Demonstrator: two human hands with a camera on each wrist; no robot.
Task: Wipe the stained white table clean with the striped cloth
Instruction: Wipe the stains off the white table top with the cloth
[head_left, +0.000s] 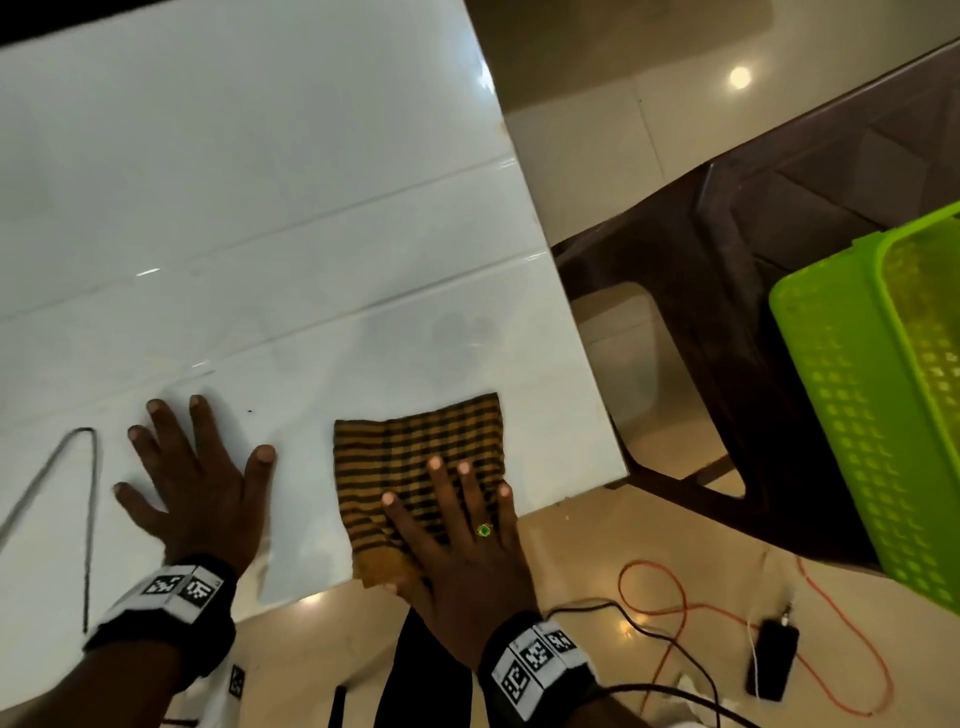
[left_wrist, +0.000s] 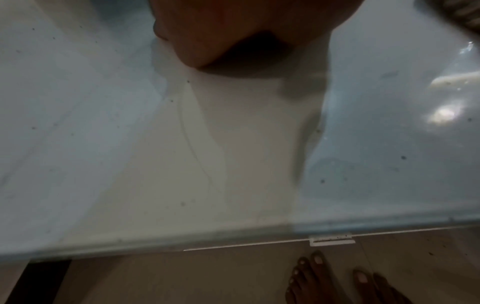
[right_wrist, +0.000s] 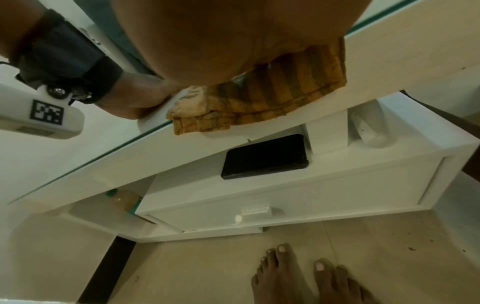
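Glossy white table (head_left: 260, 208) over a tiled floor, with a brown chair (head_left: 727, 291) and a green basket (head_left: 872, 395) off to the right. The striped cloth (head_left: 415, 457) sits folded at the table's near right corner, its near edge just hanging over the lip. The right hand (head_left: 462, 551) lies flat on it, fingers straight and spread, pressing down rather than gripping, which I'd guess spreads the pressure for a wipe stroke. The left hand (head_left: 192, 478) is also flat and splayed, on bare tabletop just left of the cloth, holding nothing, probably bracing the body. Small dark specks and faint smears show near it, so there's cleaning left. A thin cable (head_left: 91, 519) lies further left.
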